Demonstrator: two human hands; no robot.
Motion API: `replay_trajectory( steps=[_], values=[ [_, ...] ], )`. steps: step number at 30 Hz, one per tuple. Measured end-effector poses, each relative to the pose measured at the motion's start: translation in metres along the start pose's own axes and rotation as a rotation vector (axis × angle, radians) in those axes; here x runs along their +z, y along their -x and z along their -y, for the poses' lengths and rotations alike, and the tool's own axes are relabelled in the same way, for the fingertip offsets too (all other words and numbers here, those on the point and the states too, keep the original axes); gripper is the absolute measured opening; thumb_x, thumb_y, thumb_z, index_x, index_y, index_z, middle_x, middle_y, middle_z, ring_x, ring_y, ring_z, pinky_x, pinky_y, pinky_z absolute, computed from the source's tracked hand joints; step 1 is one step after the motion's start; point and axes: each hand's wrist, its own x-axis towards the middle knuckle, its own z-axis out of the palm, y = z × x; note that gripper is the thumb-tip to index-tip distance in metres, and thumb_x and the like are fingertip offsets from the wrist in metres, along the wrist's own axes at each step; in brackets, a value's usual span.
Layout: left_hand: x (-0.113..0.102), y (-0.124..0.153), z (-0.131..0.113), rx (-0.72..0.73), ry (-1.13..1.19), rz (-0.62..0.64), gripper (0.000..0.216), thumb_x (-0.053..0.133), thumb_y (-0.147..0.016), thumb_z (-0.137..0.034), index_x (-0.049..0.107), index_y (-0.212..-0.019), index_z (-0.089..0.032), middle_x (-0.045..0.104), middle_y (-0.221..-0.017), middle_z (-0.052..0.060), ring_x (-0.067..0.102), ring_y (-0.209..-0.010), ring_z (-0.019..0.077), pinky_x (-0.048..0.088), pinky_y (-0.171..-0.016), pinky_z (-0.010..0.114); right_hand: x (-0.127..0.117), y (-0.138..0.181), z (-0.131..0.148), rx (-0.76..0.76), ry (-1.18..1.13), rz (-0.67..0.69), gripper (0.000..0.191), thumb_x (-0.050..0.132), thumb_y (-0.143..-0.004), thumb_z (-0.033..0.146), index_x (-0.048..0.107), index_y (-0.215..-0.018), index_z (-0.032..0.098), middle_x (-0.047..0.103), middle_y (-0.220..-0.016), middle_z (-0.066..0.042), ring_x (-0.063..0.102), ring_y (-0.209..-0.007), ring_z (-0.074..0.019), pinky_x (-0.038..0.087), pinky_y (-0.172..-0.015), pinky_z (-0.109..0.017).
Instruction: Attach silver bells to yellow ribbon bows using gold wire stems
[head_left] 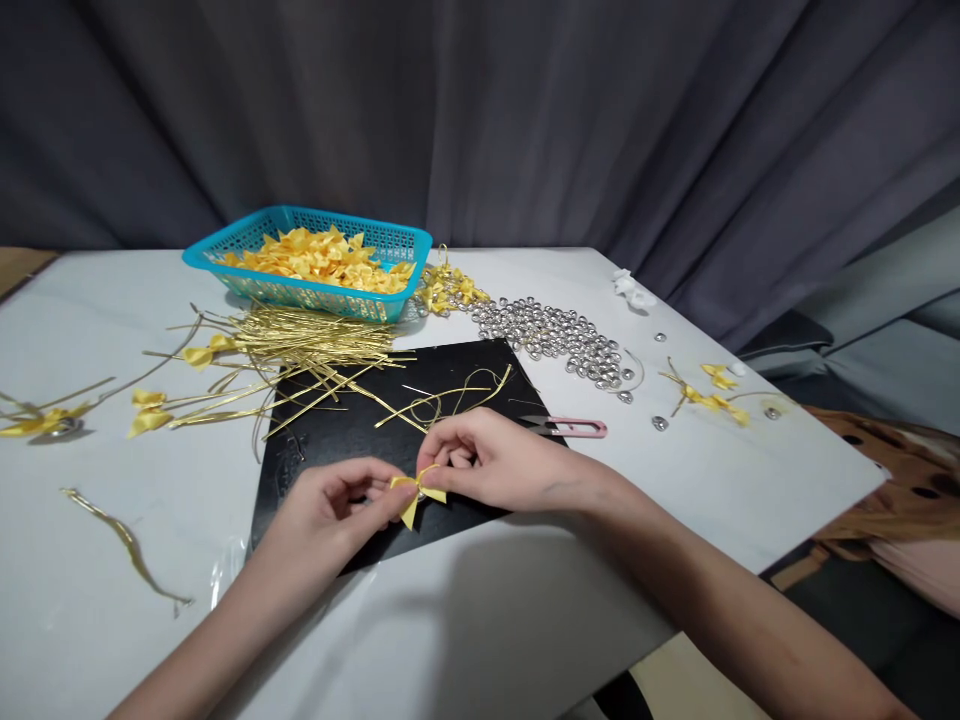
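Between my two hands, over the front of a black mat [360, 428], is a small yellow ribbon bow [409, 512] with its tails hanging down. My left hand [337, 500] pinches the bow's left side between thumb and forefinger. From the right, my right hand [487, 460] pinches its other side, close to the centre. A small shiny piece shows at the bow's middle, partly covered by the fingertips. Gold twist ties [405, 405] lie loose on the mat beyond my hands. Pink-handled thread snips [574, 428] rest at the mat's right edge.
A blue basket [300, 292] of yellow bows stands at the back left, with a heap of gold ties [307, 335] before it. Silver beads [555, 335] spread over the back middle. Finished-looking bow pieces [709, 398] lie right. A grey curtain [480, 120] hangs behind the table.
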Motion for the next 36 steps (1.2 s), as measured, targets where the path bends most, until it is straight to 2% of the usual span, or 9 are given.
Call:
replay_trajectory(
  steps=[7,16,23,25,28,30,31,34,36],
  values=[
    [-0.004,0.0,-0.001,-0.039,-0.076,0.106,0.031,0.069,-0.066,-0.048,0.067,-0.068,-0.017,0.051,-0.056,-0.004,0.041,-0.055,0.0111,0.031,-0.051,0.022,0.0,0.0,0.0,0.038,-0.052,0.043,0.008,0.067,-0.075,0.015,0.061,-0.079,0.011,0.038,-0.049,0.01,0.033,-0.046,-0.0031,0.027,-0.043,-0.015],
    [-0.001,0.0,-0.003,-0.065,-0.028,0.097,0.03,0.073,-0.06,-0.045,0.068,-0.069,-0.017,0.056,-0.06,-0.002,0.044,-0.058,0.0124,0.033,-0.054,0.023,0.001,-0.002,-0.001,0.057,-0.096,0.035,0.007,0.067,-0.073,0.008,0.061,-0.074,0.01,0.043,-0.049,0.009,0.032,-0.045,-0.0018,0.028,-0.042,-0.013],
    [-0.002,0.0,-0.002,-0.054,-0.078,0.106,0.028,0.07,-0.063,-0.045,0.066,-0.067,-0.017,0.052,-0.056,-0.003,0.042,-0.056,0.012,0.032,-0.053,0.022,0.0,-0.005,-0.005,0.045,-0.158,0.051,0.009,0.069,-0.071,0.009,0.061,-0.073,0.01,0.051,-0.054,0.007,0.037,-0.046,-0.0024,0.034,-0.047,-0.015],
    [-0.004,0.001,-0.003,-0.06,-0.059,0.1,0.026,0.072,-0.061,-0.043,0.066,-0.066,-0.018,0.051,-0.055,-0.004,0.041,-0.056,0.0114,0.031,-0.052,0.022,-0.001,-0.007,-0.006,-0.004,-0.191,-0.015,0.01,0.07,-0.072,0.013,0.061,-0.077,0.011,0.056,-0.062,0.004,0.043,-0.052,-0.004,0.037,-0.052,-0.017],
    [-0.006,0.002,-0.005,-0.067,-0.024,0.082,0.029,0.072,-0.059,-0.046,0.064,-0.063,-0.018,0.051,-0.054,-0.004,0.041,-0.055,0.0114,0.031,-0.052,0.022,0.002,-0.012,-0.009,-0.122,-0.261,-0.169,0.01,0.063,-0.081,0.017,0.061,-0.09,0.012,0.061,-0.088,-0.002,0.054,-0.075,-0.008,0.044,-0.072,-0.021],
    [-0.006,0.002,-0.006,-0.061,-0.01,0.076,0.032,0.072,-0.059,-0.048,0.064,-0.062,-0.018,0.051,-0.053,-0.004,0.042,-0.054,0.0114,0.032,-0.052,0.022,0.006,-0.013,-0.009,-0.144,-0.33,-0.111,0.013,0.056,-0.087,0.016,0.057,-0.099,0.013,0.06,-0.098,-0.004,0.055,-0.088,-0.009,0.043,-0.084,-0.023],
    [-0.006,0.002,-0.005,-0.057,-0.003,0.076,0.031,0.073,-0.059,-0.048,0.064,-0.061,-0.018,0.051,-0.053,-0.004,0.042,-0.054,0.0113,0.032,-0.052,0.022,0.007,-0.014,-0.01,-0.137,-0.344,-0.046,0.014,0.054,-0.089,0.017,0.056,-0.102,0.014,0.06,-0.096,-0.003,0.055,-0.089,-0.0088,0.043,-0.084,-0.023],
    [-0.007,0.0,0.0,-0.033,0.016,0.088,0.028,0.074,-0.061,-0.045,0.065,-0.062,-0.018,0.053,-0.054,-0.004,0.043,-0.054,0.0111,0.034,-0.053,0.022,0.005,-0.012,-0.01,-0.091,-0.265,0.105,0.02,0.045,-0.094,0.029,0.058,-0.101,0.014,0.056,-0.075,0.001,0.053,-0.067,-0.0068,0.043,-0.066,-0.02],
    [-0.008,-0.001,0.004,-0.026,0.018,0.091,0.026,0.073,-0.063,-0.043,0.067,-0.064,-0.018,0.055,-0.055,-0.003,0.044,-0.054,0.0112,0.034,-0.053,0.022,-0.001,-0.009,-0.01,-0.055,-0.188,0.152,0.031,0.043,-0.095,0.039,0.06,-0.096,0.013,0.05,-0.063,0.004,0.042,-0.052,-0.0055,0.036,-0.052,-0.019]
  ],
)
